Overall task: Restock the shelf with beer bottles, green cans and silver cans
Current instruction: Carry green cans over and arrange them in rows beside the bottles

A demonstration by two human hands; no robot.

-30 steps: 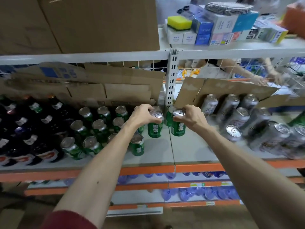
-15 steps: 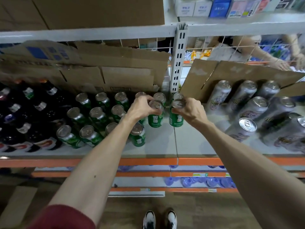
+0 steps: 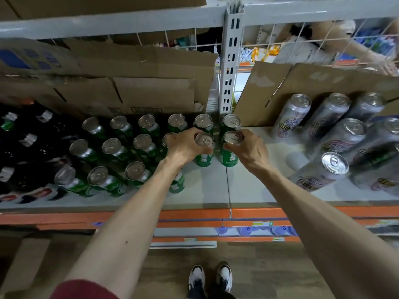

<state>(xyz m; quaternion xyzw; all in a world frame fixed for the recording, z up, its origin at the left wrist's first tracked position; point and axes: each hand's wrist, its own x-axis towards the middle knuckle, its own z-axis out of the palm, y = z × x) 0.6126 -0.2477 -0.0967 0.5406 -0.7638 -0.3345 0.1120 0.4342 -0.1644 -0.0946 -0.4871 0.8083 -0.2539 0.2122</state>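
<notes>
Over the last second I have moved two cans from mid-shelf toward the rear, and they now look to be standing on the shelf (image 3: 207, 190).

At far left the beer bottles (image 3: 28, 147) are dark and packed close. Just beside them, the green cans (image 3: 114, 147) run in rows as far as my hands. My left hand (image 3: 183, 147) grasps the left can (image 3: 204, 139) from above, fingers curled round its rim. The right can (image 3: 228, 158) stands just beside it, across the seam in the shelf board. My right hand (image 3: 250, 149) pinches its top the same way. Each can sits directly in front of a back-row can.

I judge the placing nearly done: both hands need only let go. More green cans would still fit in front of these two. The silver cans (image 3: 336, 130) stand at the far right, well apart from what I hold.

The left carton (image 3: 140, 83) is brown with blue print. It stands opened along the back, behind the bottles and green cans, which sit in front of it, not in it. I cannot see inside it. Right of the post (image 3: 230, 61), the right carton (image 3: 302, 83) leans with its flaps spread behind the silver cans. These also stand outside it, and it shows no contents.
</notes>
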